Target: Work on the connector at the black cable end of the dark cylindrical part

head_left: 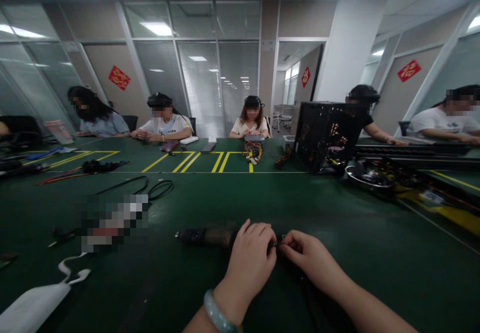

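My left hand (250, 259), with a pale green bracelet at the wrist, is closed around a dark bundle of cables (204, 236) that lies on the green table mat (240, 198) and sticks out to the left of the fist. My right hand (308, 254) pinches the same bundle's end right beside the left hand's fingers; the small part between the fingertips is too dark to make out. Both hands touch near the table's front middle.
A black open computer case (325, 135) stands at the back right beside a fan and wiring (369, 177). Loose black cables (157, 189) and a white face mask (35, 303) lie to the left. Several people sit around the far edge.
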Demonstrator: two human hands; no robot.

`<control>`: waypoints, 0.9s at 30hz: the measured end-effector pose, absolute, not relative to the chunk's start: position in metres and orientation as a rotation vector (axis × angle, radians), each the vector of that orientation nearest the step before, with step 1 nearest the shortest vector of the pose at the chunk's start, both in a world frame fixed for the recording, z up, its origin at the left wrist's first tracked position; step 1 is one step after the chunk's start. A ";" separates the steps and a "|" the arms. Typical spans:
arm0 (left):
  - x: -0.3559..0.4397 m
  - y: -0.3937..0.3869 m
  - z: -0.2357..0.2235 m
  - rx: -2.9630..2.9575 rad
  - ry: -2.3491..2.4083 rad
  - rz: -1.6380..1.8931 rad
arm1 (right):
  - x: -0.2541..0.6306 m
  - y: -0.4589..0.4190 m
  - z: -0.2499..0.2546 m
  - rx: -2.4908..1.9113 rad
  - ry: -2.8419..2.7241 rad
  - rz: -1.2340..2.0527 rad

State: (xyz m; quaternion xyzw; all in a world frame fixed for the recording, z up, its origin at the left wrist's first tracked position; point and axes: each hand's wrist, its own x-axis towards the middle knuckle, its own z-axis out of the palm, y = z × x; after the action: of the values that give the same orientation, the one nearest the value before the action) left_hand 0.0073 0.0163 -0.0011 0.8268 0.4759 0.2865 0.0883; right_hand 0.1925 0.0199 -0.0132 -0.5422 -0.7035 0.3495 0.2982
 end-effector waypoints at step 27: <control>0.007 0.017 0.001 2.469 1.415 0.830 | 0.192 0.018 -0.013 -1.414 -1.817 1.007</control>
State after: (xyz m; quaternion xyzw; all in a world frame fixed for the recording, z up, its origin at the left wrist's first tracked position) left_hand 0.0070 0.0171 0.0008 0.8296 0.4756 0.2788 0.0886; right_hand 0.1919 0.0180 -0.0133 -0.5353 -0.6875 0.3810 0.3092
